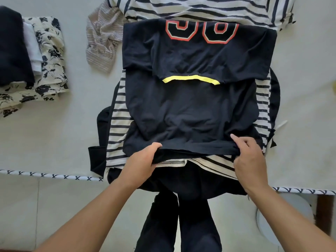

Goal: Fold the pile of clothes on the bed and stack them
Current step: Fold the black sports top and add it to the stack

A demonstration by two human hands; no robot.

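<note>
The dark numbered T-shirt [196, 106] lies flat near the edge of the bed [54, 139], its sleeves already turned in, on top of a striped shirt [118, 124] and other dark garments. The left hand [143, 162] and right hand [249, 157] each pinch its near hem, fingers curled round the cloth, apparently ready to fold it away from the person. A stack of folded clothes [36, 66] sits at far left. Left to fold, judging by this: a striped top [209, 10], a crumpled beige garment [103, 42] and those underneath.
</note>
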